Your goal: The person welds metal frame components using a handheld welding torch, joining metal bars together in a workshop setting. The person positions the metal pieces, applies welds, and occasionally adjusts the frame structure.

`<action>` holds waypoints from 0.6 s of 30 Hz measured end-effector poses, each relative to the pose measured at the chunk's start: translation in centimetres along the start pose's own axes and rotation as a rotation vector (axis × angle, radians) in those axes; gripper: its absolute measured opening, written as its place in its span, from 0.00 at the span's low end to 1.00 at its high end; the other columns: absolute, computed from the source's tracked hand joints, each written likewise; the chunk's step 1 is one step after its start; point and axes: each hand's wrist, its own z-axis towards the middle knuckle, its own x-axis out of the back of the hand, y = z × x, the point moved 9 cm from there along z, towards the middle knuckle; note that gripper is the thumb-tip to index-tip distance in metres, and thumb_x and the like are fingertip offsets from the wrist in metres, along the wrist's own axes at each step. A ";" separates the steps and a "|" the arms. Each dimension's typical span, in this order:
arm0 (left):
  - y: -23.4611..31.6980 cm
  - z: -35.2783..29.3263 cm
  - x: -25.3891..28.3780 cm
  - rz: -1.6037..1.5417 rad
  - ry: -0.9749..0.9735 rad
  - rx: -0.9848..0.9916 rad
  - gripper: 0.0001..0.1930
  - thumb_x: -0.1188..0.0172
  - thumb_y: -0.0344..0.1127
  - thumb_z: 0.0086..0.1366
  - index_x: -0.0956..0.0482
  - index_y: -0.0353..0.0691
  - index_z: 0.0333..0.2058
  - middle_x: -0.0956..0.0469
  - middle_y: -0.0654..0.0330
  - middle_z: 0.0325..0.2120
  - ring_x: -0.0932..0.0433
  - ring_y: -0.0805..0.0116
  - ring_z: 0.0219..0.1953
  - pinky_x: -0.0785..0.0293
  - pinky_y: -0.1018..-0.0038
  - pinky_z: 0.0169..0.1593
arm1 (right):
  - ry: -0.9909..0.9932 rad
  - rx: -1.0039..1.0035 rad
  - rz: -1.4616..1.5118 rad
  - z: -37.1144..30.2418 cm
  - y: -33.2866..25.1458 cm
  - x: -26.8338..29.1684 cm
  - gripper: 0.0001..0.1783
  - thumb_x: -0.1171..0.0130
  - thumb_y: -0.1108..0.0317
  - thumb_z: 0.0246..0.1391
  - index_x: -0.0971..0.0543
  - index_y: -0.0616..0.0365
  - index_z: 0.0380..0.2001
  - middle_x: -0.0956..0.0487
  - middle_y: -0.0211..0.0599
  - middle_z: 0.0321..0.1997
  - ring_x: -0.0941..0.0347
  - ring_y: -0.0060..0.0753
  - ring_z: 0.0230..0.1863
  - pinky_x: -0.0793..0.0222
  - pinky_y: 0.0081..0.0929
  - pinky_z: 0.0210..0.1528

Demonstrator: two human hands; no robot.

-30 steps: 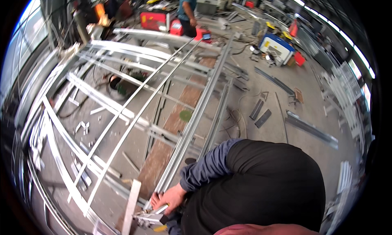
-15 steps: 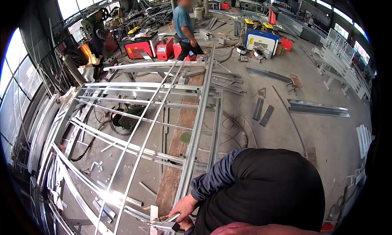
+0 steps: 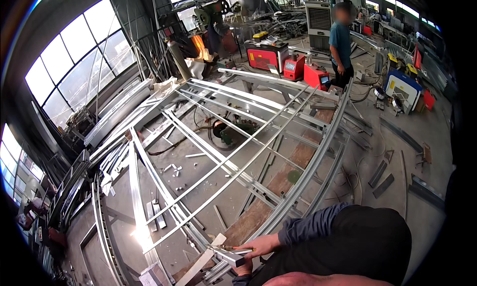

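Observation:
At the near end of a large frame of silver metal profiles [image 3: 293,201], both my hands are close together. My right hand [image 3: 262,244], in a dark blue sleeve, is closed on a slim tool with a yellowish-orange part [image 3: 229,247]; its exact kind is too small to make out. Just below, my left hand [image 3: 243,269] is partly hidden behind a short square metal tube [image 3: 229,257] with a dark end, and its fingers do not show clearly. A pale flat strip [image 3: 201,260] lies slantwise beside the tube. My dark-clothed leg [image 3: 343,246] fills the lower right.
Two thin bars [image 3: 233,174] cross the frame diagonally. A rusty brown plank [image 3: 256,221] runs beneath it. Offcuts [image 3: 155,214] litter the floor. Red machines [image 3: 294,67] stand behind, near a person [image 3: 341,47] in a teal shirt. A blue-and-white machine [image 3: 401,89] is farther right.
My view has swung left and tilted, so the frame sits farther right and more windows show. Both hands stay at the tube's end. The person behind has walked to the right past the red machines.

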 end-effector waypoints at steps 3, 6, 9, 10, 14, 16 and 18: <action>0.3 -1.3 0.6 0.007 0.048 0.019 0.31 0.36 0.64 0.68 0.14 0.39 0.51 0.12 0.49 0.47 0.15 0.43 0.53 0.23 0.48 0.60 | -0.093 -0.117 0.004 0.0 -0.1 -0.2 0.42 0.43 0.43 0.75 0.42 0.45 0.84 0.25 0.53 0.76 0.27 0.55 0.74 0.32 0.42 0.72; 0.7 -1.1 -0.2 -0.015 0.007 0.042 0.33 0.36 0.66 0.68 0.15 0.39 0.51 0.12 0.49 0.48 0.13 0.45 0.51 0.20 0.51 0.57 | -0.075 -0.153 -0.002 -1.1 -1.4 1.0 0.43 0.43 0.40 0.73 0.40 0.44 0.83 0.24 0.55 0.74 0.26 0.61 0.71 0.31 0.43 0.71; 0.4 -1.3 -0.6 -0.070 -0.074 0.105 0.33 0.36 0.66 0.68 0.15 0.39 0.52 0.13 0.51 0.49 0.13 0.48 0.51 0.19 0.54 0.57 | -0.072 -0.142 -0.011 -0.7 -0.3 0.5 0.44 0.43 0.39 0.73 0.40 0.43 0.83 0.24 0.56 0.74 0.26 0.62 0.71 0.30 0.46 0.71; 0.3 -1.4 -0.7 -0.069 -0.088 0.112 0.31 0.37 0.64 0.70 0.15 0.40 0.53 0.12 0.52 0.50 0.13 0.48 0.52 0.19 0.54 0.57 | -0.073 -0.145 -0.018 -0.7 -0.7 0.6 0.44 0.43 0.39 0.73 0.40 0.43 0.83 0.24 0.56 0.73 0.26 0.62 0.71 0.30 0.46 0.71; 1.8 -1.0 0.3 -0.007 -0.119 0.091 0.26 0.39 0.58 0.72 0.14 0.41 0.52 0.12 0.52 0.50 0.14 0.48 0.53 0.19 0.54 0.57 | -0.084 -0.175 -0.025 -0.8 -1.0 0.6 0.44 0.43 0.39 0.73 0.40 0.43 0.83 0.24 0.55 0.73 0.26 0.62 0.71 0.29 0.46 0.70; 1.9 -1.0 0.3 -0.104 -0.112 0.097 0.26 0.40 0.54 0.73 0.16 0.37 0.55 0.14 0.47 0.51 0.16 0.43 0.55 0.22 0.50 0.58 | -0.103 -0.168 -0.026 -0.8 -1.8 1.1 0.44 0.43 0.40 0.73 0.41 0.44 0.83 0.24 0.54 0.74 0.26 0.62 0.71 0.29 0.46 0.69; 2.2 -0.9 0.3 -0.156 -0.099 0.093 0.23 0.40 0.47 0.73 0.16 0.36 0.57 0.15 0.44 0.52 0.17 0.38 0.56 0.24 0.46 0.60 | -0.076 -0.168 -0.025 -0.9 -1.2 0.9 0.44 0.43 0.40 0.73 0.41 0.44 0.83 0.24 0.54 0.73 0.26 0.62 0.71 0.29 0.46 0.69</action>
